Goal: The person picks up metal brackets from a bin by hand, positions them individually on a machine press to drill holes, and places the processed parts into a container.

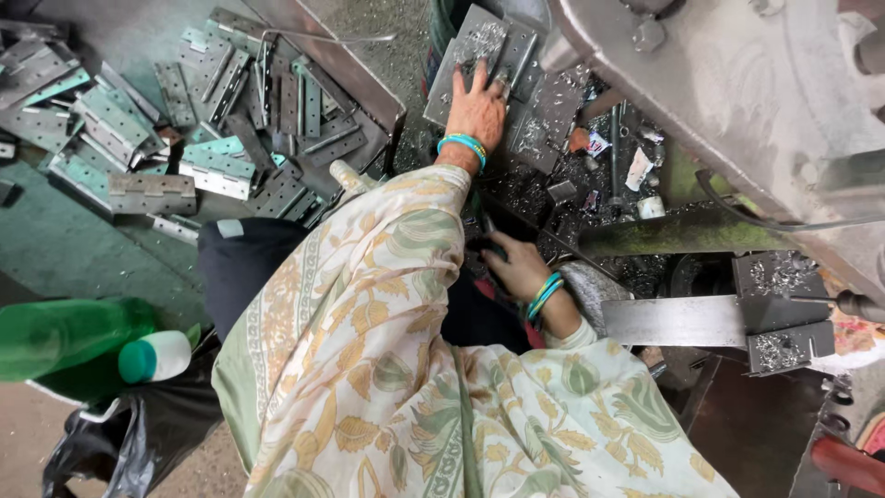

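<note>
Pressing flat, fingers spread, left hand lies on the hinge plates stacked just beyond it, right hand nearer the body, grip unclear.

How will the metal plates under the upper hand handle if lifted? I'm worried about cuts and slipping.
The plates look like flat stamped steel, so probably stiff and heavy for their size. Metal shavings litter them, so they may feel gritty and their edges may be sharp. They overlap loosely under the left hand, so one could slide off another when pushed.
</note>
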